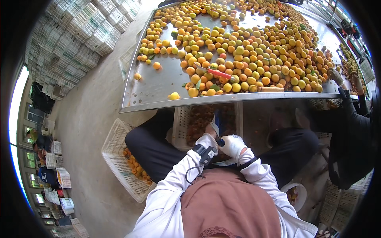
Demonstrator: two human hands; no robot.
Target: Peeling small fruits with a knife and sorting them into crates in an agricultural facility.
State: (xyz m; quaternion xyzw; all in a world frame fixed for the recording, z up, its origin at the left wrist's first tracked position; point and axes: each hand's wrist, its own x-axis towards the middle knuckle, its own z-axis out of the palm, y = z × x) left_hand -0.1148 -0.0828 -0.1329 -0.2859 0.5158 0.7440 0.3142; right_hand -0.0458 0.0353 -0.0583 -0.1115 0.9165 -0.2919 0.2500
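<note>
Both hands are low over my lap, by a plastic crate (180, 128) of dark orange fruit pieces under the table edge. My left hand (212, 131) is partly hidden by its white sleeve, with a blue item (219, 119) just beyond it; its fingers are unclear. My right hand (233, 145), in a white glove, is curled around a small dark object (221, 142) beside the left wrist. Above them, apricots (238, 58) cover much of a metal table (166, 86). A curved knife with a red handle (218, 73) lies on the fruit, and a wooden handle (271, 89) lies near the rim.
A white crate (119, 160) with orange fruit stands left of my knee. A white bucket (300, 196) is at the right. A co-worker's gloved hands (336, 77) reach over the table at far right. Stacked crates (71, 44) and other people are at the left.
</note>
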